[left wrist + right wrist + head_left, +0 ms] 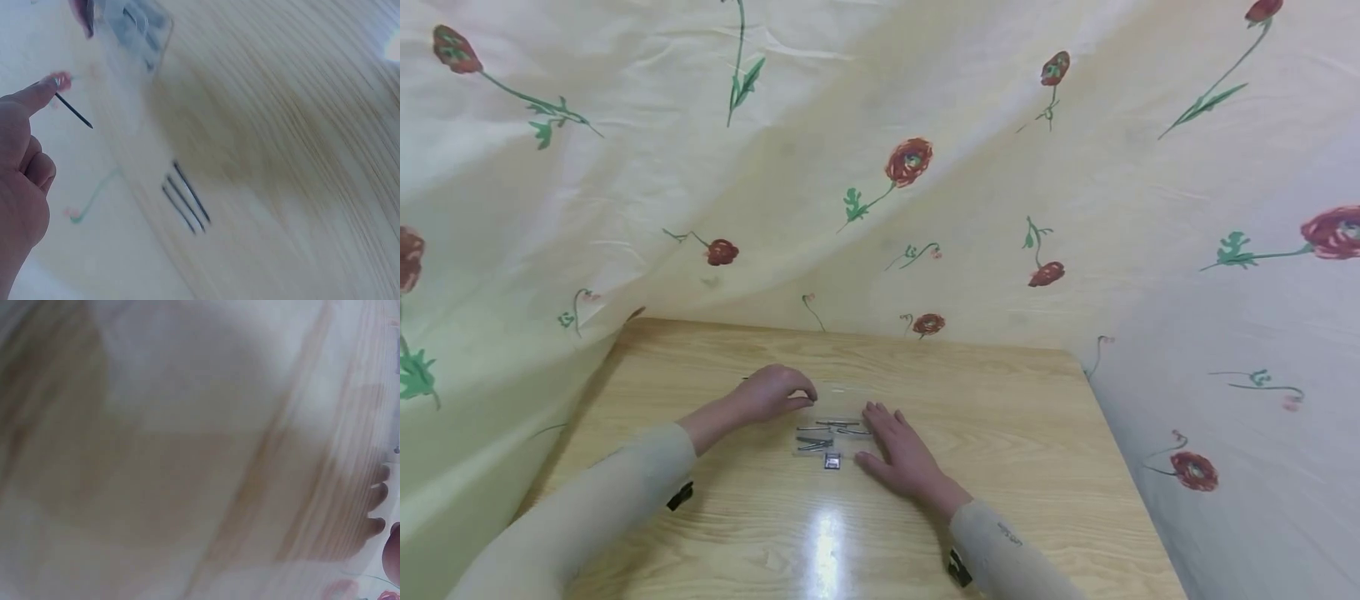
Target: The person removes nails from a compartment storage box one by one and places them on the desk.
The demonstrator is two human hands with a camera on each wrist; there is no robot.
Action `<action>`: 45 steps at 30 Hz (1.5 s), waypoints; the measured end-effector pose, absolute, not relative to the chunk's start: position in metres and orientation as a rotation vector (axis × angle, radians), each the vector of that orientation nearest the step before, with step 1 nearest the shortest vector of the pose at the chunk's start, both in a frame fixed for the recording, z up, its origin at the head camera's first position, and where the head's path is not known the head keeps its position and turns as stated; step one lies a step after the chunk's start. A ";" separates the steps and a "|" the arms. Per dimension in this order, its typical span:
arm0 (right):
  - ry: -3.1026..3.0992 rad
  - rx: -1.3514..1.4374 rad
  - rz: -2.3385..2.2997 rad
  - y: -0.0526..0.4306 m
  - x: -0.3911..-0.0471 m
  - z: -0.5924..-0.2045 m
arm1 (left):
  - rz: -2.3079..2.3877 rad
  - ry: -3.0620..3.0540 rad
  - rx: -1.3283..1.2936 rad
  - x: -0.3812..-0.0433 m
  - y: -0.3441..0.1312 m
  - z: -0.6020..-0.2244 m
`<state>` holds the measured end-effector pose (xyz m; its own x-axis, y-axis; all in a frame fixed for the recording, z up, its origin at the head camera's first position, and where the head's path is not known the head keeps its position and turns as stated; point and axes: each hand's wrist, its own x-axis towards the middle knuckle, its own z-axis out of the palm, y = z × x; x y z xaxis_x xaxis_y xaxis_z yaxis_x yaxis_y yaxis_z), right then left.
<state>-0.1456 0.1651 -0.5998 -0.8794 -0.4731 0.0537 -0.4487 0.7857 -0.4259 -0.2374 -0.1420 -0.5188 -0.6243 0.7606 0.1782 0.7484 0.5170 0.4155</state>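
Observation:
Between thumb and index finger, my left hand pinches a dark, thin nail, its pointed end sticking out. That hand is above the table, just left of a clear plastic box. Several metal nails lie inside the box in small groups, and a small label is at its front edge. My right hand rests along the box's right side with fingers extended. Three more nails lie side by side on the table in the left wrist view; in the head view my left hand and forearm mostly hide them.
The wood-grain table extends around the box. A flower-patterned cloth hangs behind the table and along both sides. Light reflects off the tabletop near the front.

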 end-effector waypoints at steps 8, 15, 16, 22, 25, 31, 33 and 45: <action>2.934 -0.755 -0.646 0.165 -0.146 -0.603 | 0.621 2.820 1.288 -0.238 -0.197 -0.523; 2.922 -0.741 -0.651 0.162 -0.146 -0.602 | 0.636 2.868 1.297 -0.241 -0.218 -0.547; 2.921 -0.738 -0.650 0.163 -0.146 -0.602 | 0.649 2.864 1.286 -0.242 -0.218 -0.550; 2.911 -0.723 -0.660 0.162 -0.146 -0.601 | 0.736 2.828 1.087 -0.239 -0.211 -0.566; 2.907 -0.717 -0.661 0.161 -0.146 -0.599 | 0.753 2.807 0.981 -0.236 -0.209 -0.570; 2.905 -0.729 -0.663 0.162 -0.147 -0.597 | 0.754 2.803 0.926 -0.235 -0.207 -0.573; 2.910 -0.736 -0.678 0.162 -0.147 -0.597 | 0.761 2.800 0.915 -0.234 -0.207 -0.572; 2.922 -0.762 -0.698 0.160 -0.150 -0.597 | 0.708 2.857 0.878 -0.234 -0.231 -0.571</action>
